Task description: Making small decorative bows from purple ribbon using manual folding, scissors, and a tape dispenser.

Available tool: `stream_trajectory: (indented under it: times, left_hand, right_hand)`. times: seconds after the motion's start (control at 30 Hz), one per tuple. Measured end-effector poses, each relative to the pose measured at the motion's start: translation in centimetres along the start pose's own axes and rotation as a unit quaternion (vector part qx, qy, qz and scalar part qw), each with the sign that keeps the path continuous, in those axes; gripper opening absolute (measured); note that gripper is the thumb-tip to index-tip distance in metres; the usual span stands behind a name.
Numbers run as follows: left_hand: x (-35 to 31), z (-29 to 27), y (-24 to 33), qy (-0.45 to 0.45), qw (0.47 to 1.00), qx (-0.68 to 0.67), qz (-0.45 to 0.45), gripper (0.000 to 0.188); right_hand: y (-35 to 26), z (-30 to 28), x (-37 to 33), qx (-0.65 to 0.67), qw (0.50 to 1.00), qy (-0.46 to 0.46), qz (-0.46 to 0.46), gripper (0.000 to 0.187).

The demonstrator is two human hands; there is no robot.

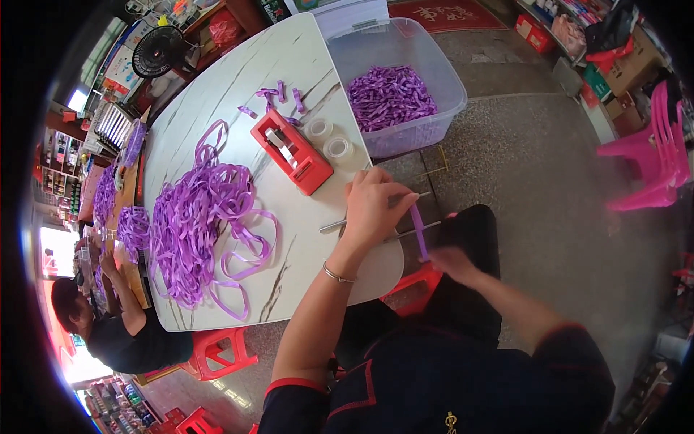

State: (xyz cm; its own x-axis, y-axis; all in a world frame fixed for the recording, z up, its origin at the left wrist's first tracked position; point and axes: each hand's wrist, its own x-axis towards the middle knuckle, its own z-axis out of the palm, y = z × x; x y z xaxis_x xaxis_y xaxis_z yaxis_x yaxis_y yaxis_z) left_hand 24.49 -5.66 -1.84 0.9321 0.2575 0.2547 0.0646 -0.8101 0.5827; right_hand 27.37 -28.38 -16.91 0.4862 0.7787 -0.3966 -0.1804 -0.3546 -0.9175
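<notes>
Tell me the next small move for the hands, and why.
Probably draw the purple ribbon gently taut with the right hand, since the strip runs from the pinching left hand down to the right one, whose exact grip is too blurred to tell.

A round black fan is standing at upper left, a pink plastic chair is occupying the right, and a red plastic stool is standing lower left.
</notes>
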Motion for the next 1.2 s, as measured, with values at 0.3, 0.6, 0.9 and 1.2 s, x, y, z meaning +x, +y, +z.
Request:
stream_trajectory:
  times: [0.3, 0.6, 0.9, 1.2]
  left_hand:
    - [0.1, 0.4, 0.0, 0.006, 1.000, 0.003, 0.010, 0.014]
    - [0.1, 0.4, -1.3, 0.026, 0.999, -0.032, -0.015, 0.014]
    - [0.1, 0.3, -0.4, 0.053, 0.995, -0.087, -0.020, 0.021]
    - [-0.2, 0.2, 0.3, 0.015, 0.999, 0.031, 0.003, 0.018]
  right_hand:
    - [-13.2, 0.0, -10.3, -0.116, 0.946, -0.035, -0.300, 0.015]
    - [-22.5, -2.0, 3.0, -0.023, 0.965, 0.047, -0.257, 0.020]
    - [-16.0, -3.0, 10.5, 0.082, 0.992, 0.063, -0.072, 0.027]
    - [-8.6, -0.3, 3.9, 0.126, 0.991, 0.037, -0.035, 0.021]
